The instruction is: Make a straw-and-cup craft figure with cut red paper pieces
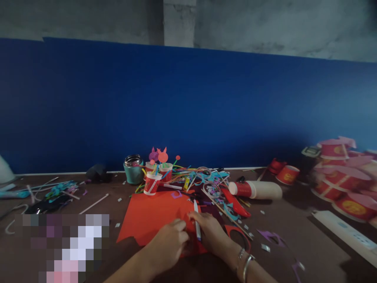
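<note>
A sheet of red paper (pixel 153 212) lies flat on the dark table, with its near left edge cut unevenly. Over its lower part is my left hand (pixel 169 241), fingers curled together, and whatever they pinch is hidden. My right hand (pixel 210 232) rests at the paper's right side with a white marker (pixel 197 226) gripped between its fingers. The marker points away from me, its purple-blue end towards me. Bracelets (pixel 246 264) circle my right wrist. A red paper scrap with a round cut-out (pixel 244 236) lies beside that hand.
Behind the paper stand red paper cups (pixel 151 184) holding animal-shaped cutouts (pixel 163 156) and a teal jar (pixel 133 171). Scraps and pipe cleaners pile up beyond. A cup stack (pixel 256 190) lies right, near a power strip (pixel 347 232) and several red cups (pixel 341 177). The lower left is pixelated.
</note>
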The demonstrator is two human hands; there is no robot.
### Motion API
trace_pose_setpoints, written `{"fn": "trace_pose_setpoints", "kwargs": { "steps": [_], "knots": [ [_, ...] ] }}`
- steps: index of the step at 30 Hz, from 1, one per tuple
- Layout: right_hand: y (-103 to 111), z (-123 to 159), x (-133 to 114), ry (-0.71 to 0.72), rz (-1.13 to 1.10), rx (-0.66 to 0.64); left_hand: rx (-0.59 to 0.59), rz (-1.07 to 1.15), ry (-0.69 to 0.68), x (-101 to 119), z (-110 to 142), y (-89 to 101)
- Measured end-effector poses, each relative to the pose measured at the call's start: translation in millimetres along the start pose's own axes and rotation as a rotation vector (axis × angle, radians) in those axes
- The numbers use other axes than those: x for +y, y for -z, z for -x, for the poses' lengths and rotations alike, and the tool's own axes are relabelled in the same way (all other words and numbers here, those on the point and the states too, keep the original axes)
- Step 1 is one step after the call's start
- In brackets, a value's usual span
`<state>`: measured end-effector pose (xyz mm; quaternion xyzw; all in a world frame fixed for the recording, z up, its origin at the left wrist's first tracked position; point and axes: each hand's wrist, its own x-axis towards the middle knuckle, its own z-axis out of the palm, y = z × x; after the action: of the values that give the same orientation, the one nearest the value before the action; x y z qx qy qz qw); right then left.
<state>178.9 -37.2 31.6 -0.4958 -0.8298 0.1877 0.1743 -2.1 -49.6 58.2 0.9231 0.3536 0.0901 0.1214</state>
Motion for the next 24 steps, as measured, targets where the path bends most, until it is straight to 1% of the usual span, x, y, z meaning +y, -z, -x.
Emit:
{"fn": "trace_pose_setpoints", "kwargs": {
  "steps": [2,5,8,10,12,13,14,15,16,19,22,24],
  "knots": [
    [-0.6,0.0,0.1,0.001,-0.008,0.018,0.009,0.082,0.002,-2.6,1.0,-0.9],
    [-0.7,0.0,0.4,0.032,-0.077,0.095,-0.006,0.185,-0.05,-11.2,-1.5,-0.7],
    [2.7,2.8,-0.2,0.053,-0.192,0.245,-0.037,0.242,-0.082,-20.5,-7.1,-0.9],
    [5.9,8.0,-1.1,0.074,-0.206,0.378,-0.025,0.275,-0.074,-24.8,-10.3,-1.7],
    [8.4,15.6,-3.1,0.18,-0.134,0.517,0.011,0.312,-0.061,-27.6,-12.7,-3.1],
    [9.1,19.6,-5.1,0.266,-0.081,0.571,0.022,0.324,-0.058,-28.7,-13.7,-4.1],
    [9.6,23.4,-7.9,0.38,-0.029,0.615,0.031,0.332,-0.06,-30.0,-14.8,-5.2],
    [9.9,26.6,-11.5,0.45,-0.001,0.608,0.034,0.334,-0.067,-31.4,-15.9,-6.5],
    [9.8,29.0,-16.1,0.481,0.004,0.599,0.034,0.333,-0.08,-33.0,-17.2,-7.9],
    [8.1,31.6,-32.2,0.494,0.004,0.485,0.043,0.335,-0.119,-38.4,-21.2,-12.6],
    [4.1,30.7,-44.6,0.581,0.081,0.435,0.036,0.345,-0.102,-42.7,-23.8,-17.3],
    [0.6,29.9,-47.4,0.637,0.154,0.41,0.036,0.351,-0.086,-44.1,-24.3,-19.3]
  ]
}}
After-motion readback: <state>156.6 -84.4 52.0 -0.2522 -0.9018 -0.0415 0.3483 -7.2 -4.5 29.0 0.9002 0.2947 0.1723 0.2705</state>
